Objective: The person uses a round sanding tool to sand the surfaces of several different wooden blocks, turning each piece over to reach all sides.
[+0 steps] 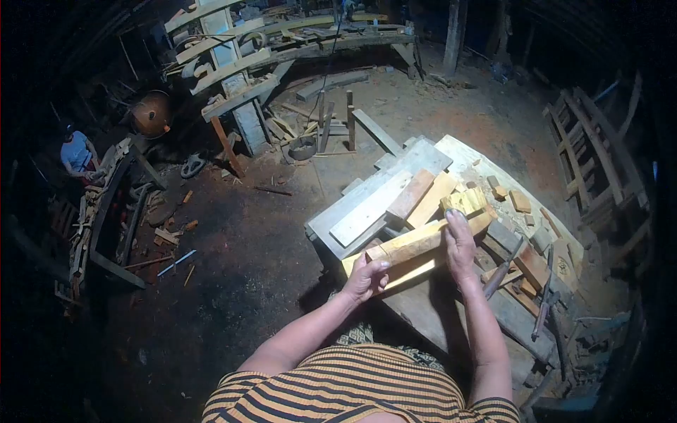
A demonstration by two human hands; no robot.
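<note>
My left hand [367, 277] is closed round the near-left end of a squared wooden beam [409, 243], thumb on top. My right hand [460, 247] lies across the beam's other end, its fingers against a short yellow wooden block [465, 200]. Under the beam, a pale strip of wood catches the light. Just beyond it, a reddish-brown board [411, 195] and a light board [434, 199] lie side by side. To the right of my right hand are two handled tools, one [503, 271] close by and another [544, 307] farther right.
The workbench [416, 158] carries a long whitish plank [370, 208] and, at right, several wood offcuts [520, 201]. A wooden rack [585, 151] stands at the far right. Scraps litter the dark floor at left, where another person [76, 154] sits. Stacked timber [229, 70] rises behind.
</note>
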